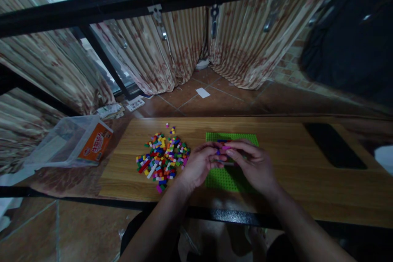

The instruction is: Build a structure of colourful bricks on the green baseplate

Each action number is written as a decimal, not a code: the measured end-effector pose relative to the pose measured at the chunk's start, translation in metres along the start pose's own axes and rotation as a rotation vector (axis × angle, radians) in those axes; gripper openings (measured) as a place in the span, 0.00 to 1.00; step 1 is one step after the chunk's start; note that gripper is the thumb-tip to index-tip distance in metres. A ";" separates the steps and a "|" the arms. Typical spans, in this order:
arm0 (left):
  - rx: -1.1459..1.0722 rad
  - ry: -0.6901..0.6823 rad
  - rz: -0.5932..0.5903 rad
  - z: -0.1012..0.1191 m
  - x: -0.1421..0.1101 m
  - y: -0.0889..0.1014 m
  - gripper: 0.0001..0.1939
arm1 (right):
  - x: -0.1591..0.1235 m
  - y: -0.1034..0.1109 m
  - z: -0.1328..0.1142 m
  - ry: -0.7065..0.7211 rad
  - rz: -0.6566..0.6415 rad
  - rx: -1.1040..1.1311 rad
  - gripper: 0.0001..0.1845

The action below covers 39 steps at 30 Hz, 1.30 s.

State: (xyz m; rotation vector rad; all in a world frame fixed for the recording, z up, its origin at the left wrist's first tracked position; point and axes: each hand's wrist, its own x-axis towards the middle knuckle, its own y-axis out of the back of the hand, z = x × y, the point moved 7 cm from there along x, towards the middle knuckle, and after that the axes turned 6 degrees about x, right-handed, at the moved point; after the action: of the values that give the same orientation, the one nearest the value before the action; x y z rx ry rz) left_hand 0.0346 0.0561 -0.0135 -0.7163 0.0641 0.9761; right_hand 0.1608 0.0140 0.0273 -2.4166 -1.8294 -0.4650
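A green studded baseplate (pixel 229 178) lies on the wooden table (pixel 291 180) in front of me. Both hands hover over its middle, fingertips meeting. My left hand (pixel 199 163) is curled, pinching small bricks. My right hand (pixel 253 163) is closed too, its fingertips on a magenta brick (pixel 226 147) beside a blue one. A thin grey piece shows just under the fingers. A pile of small coloured bricks (pixel 162 157) sits just left of my left hand.
A clear plastic box (pixel 72 141) with an orange label lies at the table's left end. A black flat object (pixel 334 145) rests on the right part of the table. Curtains and a tiled floor lie beyond; a black bar crosses overhead.
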 end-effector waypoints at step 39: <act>0.203 -0.080 0.162 0.003 0.000 0.010 0.11 | 0.005 0.030 0.029 -0.376 0.010 0.183 0.14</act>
State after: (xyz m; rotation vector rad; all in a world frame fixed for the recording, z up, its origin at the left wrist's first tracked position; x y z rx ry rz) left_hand 0.0259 0.0618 -0.0166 -0.4906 0.1509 1.1338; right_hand 0.1963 0.0166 0.0046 -2.5107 -1.8872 0.1669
